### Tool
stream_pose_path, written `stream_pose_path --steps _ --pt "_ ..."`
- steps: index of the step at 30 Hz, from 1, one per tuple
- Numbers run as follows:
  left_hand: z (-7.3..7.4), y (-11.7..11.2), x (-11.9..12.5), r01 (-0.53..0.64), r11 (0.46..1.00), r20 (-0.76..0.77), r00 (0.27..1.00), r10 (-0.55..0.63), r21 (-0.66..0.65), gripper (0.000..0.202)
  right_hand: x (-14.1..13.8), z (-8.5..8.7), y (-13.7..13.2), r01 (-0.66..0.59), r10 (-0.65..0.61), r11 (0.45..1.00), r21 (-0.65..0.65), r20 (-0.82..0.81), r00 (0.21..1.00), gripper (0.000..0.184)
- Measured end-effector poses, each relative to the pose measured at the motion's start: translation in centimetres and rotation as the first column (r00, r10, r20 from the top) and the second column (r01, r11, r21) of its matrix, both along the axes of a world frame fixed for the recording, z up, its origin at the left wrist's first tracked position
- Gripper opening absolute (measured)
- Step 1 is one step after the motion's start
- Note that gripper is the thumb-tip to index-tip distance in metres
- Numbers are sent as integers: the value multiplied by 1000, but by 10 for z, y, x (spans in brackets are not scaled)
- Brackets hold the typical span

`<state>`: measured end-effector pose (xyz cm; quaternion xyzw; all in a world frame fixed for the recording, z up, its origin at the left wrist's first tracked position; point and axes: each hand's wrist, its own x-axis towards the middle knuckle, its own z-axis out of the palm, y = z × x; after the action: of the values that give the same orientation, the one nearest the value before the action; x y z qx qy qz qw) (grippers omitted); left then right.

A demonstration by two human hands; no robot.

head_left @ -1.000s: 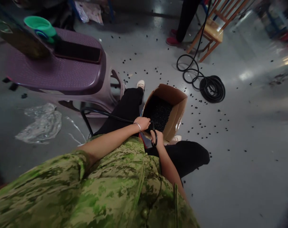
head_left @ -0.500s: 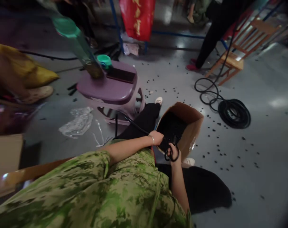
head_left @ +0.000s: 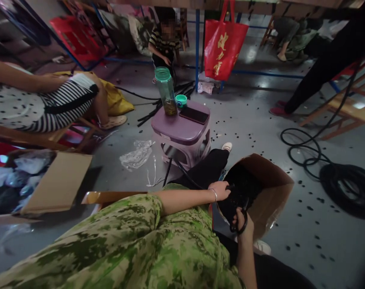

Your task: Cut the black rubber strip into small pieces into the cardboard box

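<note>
My left hand (head_left: 220,190) is closed around a black rubber-like tube (head_left: 187,174), whose short end pokes out past the fingers. The tube runs back over my leg toward the purple stool. In my right hand (head_left: 246,228), fingers through the loops, is a pair of black-handled scissors (head_left: 245,204). Its blades point up and away from me, a little apart from the tube end. Both hands are over the near side of an open cardboard box (head_left: 271,210) between my legs. Small black pieces (head_left: 245,180) fill its dark inside.
A purple stool (head_left: 179,126) bears a green bottle (head_left: 167,92), its lid (head_left: 181,100) and a phone (head_left: 194,115). Coiled black tubing (head_left: 345,188) lies right, among scattered black bits. A seated person (head_left: 68,100) is left, beside a carton (head_left: 59,180). A red bag (head_left: 224,48) hangs ahead.
The view has swung left, so the stool, box and hands appear farther right and lower. The scissors are slightly farther from the tube end. Both hands keep their hold.
</note>
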<state>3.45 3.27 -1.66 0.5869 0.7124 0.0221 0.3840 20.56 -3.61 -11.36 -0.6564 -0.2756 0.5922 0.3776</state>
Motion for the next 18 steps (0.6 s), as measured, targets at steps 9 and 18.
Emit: stream_pose_path --steps 9,18 --pt "2 1 -4 80 997 -150 985 -83 -22 33 19 -3 -8 180 -178 982 -63 35 983 47" --pt "-33 -1 -16 198 978 -282 936 -209 -68 30 23 4 -42 471 -474 878 -86 -18 880 36"
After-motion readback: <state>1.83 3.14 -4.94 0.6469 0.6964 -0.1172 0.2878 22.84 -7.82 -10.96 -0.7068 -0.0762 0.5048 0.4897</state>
